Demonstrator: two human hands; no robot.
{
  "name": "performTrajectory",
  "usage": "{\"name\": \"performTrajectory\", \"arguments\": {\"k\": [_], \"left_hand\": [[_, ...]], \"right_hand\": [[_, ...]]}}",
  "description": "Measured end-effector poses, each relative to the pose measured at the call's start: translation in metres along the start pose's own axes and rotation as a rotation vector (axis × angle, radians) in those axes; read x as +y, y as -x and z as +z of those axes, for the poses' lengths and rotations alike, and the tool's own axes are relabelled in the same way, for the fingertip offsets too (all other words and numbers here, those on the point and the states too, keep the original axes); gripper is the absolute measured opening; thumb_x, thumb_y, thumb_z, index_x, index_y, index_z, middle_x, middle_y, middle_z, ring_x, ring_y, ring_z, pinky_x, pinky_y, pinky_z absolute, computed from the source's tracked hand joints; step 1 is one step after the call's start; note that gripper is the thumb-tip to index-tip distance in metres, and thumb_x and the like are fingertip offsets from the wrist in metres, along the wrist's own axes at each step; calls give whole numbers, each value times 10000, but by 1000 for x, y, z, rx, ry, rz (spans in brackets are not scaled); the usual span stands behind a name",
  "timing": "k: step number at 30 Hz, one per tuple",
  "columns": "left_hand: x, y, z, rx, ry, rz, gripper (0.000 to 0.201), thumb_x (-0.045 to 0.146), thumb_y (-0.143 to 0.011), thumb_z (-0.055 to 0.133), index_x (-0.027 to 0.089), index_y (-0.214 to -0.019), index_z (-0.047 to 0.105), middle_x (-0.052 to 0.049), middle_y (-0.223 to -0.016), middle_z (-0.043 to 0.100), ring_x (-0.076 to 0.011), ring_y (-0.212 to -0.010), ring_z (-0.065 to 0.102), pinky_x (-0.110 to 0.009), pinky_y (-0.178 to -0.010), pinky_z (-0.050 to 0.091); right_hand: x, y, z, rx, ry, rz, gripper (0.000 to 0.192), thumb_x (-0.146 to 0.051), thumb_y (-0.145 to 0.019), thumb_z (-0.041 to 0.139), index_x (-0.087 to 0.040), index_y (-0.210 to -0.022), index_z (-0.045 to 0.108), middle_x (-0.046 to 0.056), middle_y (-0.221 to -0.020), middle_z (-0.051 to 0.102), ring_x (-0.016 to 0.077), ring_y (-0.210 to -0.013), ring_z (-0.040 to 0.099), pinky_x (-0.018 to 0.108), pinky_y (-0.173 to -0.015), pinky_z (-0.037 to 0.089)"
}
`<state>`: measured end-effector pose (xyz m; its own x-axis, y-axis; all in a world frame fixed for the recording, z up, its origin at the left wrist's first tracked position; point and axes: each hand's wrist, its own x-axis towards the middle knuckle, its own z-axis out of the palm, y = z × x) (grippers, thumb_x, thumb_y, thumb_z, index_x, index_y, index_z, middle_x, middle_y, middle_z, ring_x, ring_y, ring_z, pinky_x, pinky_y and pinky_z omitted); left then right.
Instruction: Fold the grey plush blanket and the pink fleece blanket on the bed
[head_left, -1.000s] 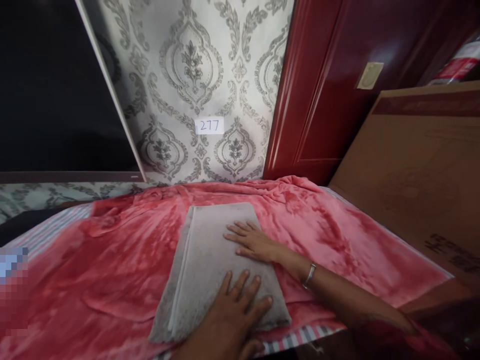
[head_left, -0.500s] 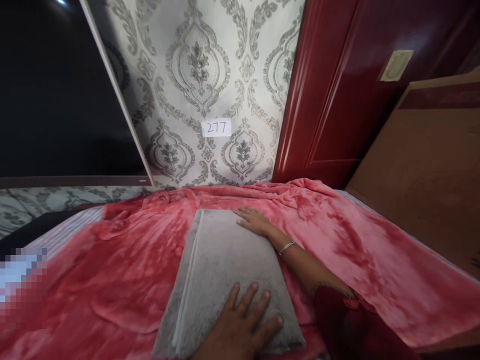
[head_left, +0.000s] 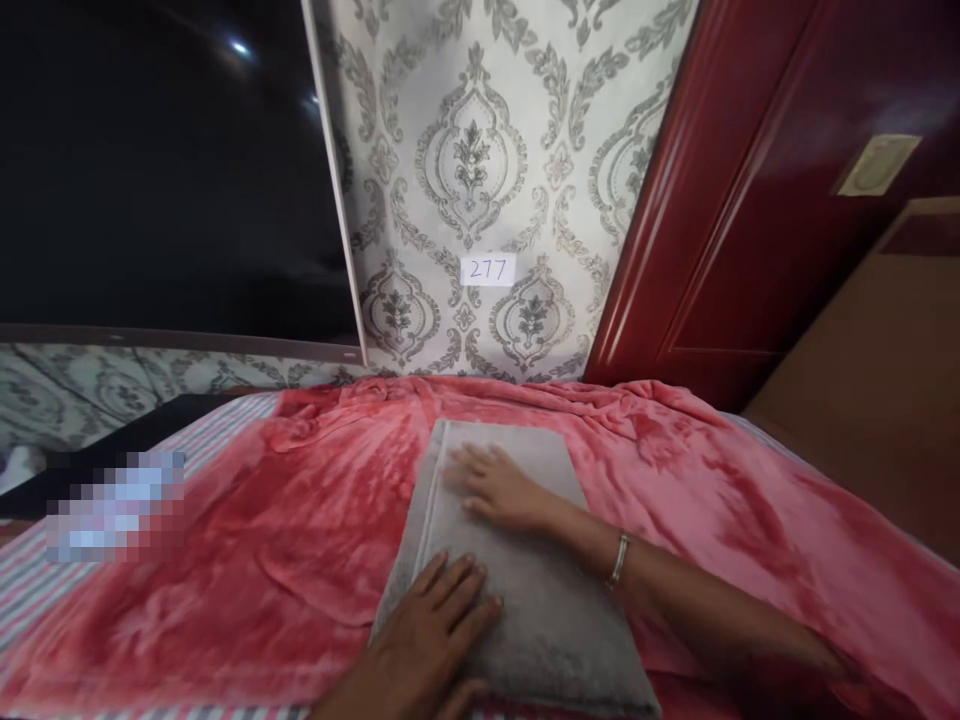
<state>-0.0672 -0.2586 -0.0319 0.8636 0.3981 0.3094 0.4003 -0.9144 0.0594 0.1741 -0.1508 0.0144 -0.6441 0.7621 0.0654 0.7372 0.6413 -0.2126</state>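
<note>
A grey, soft-looking folded cloth lies flat on a red plush blanket, its layered edge along the left side. My left hand rests open on the near left part of the cloth, fingers spread and pointing away from me. Farther up, my right hand lies open across the cloth's upper left area, its fingertips blurred by motion. A metal bangle circles the right wrist. Neither hand grips anything; both palms are down on the fabric.
Behind the blanket stands a patterned wall with a paper label reading 277. A large dark screen is at the left, a red door panel and a cardboard box at the right. Striped fabric shows beneath the blanket.
My right hand has moved from the cloth's far right corner leftward and nearer across its surface. My left hand has shifted toward the cloth's left edge. The view has turned left.
</note>
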Motion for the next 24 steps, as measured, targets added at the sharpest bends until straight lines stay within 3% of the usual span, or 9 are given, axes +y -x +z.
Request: {"name": "performTrajectory", "arguments": {"k": [3,5,7,10,14,19,24], "left_hand": [[-18,15,31,114,-124,90,809,563,-869,609,264,-1552,294,-106,-1554,443,-303,-1464,353,-511,-1180,351],[-24,18,45,186,-217,125,755,595,-900,545,248,-1536,334,-114,-1538,463,-296,-1463,352,-485,-1178,357],[-25,17,51,244,-300,131,598,480,-955,515,253,-1497,405,-91,-1513,497,-277,-1453,370,-456,-1184,353],[-24,13,52,294,-341,147,451,270,-978,495,266,-1428,494,-65,-1440,574,-249,-1414,432,-434,-1187,355],[-23,14,57,342,-322,125,420,257,-978,492,271,-1396,527,-61,-1412,596,-262,-1425,418,-462,-1205,329],[-22,18,59,328,-265,113,448,215,-966,509,248,-1413,508,-82,-1505,505,-273,-1467,349,-473,-1229,279],[-18,16,48,344,-231,90,515,195,-928,542,206,-1439,480,-107,-1593,377,-283,-1485,309,-475,-1239,233]], "right_hand": [[-22,-18,14,-69,-45,-201,618,-563,-1005,414,-352,-1568,274,41,-1652,200,255,-1532,98,587,-1207,54],[-18,-33,18,-84,-53,-203,652,-594,-999,401,-324,-1576,258,50,-1651,205,254,-1532,97,588,-1207,41],[-5,-49,17,-78,-50,-146,654,-608,-1005,361,-298,-1574,275,62,-1648,212,257,-1533,89,582,-1209,32],[18,-72,14,-67,-40,-64,639,-611,-1016,310,-281,-1564,318,69,-1645,222,257,-1534,84,554,-1216,33],[42,-100,13,-66,-22,63,592,-572,-1032,289,-300,-1555,341,57,-1653,195,283,-1527,119,563,-1213,66],[59,-117,20,-26,-51,166,558,-532,-1044,258,-324,-1555,338,54,-1648,224,284,-1509,200,546,-1196,189],[59,-115,24,15,-60,182,540,-504,-1048,271,-320,-1547,360,45,-1638,259,274,-1497,240,517,-1199,207]]}}
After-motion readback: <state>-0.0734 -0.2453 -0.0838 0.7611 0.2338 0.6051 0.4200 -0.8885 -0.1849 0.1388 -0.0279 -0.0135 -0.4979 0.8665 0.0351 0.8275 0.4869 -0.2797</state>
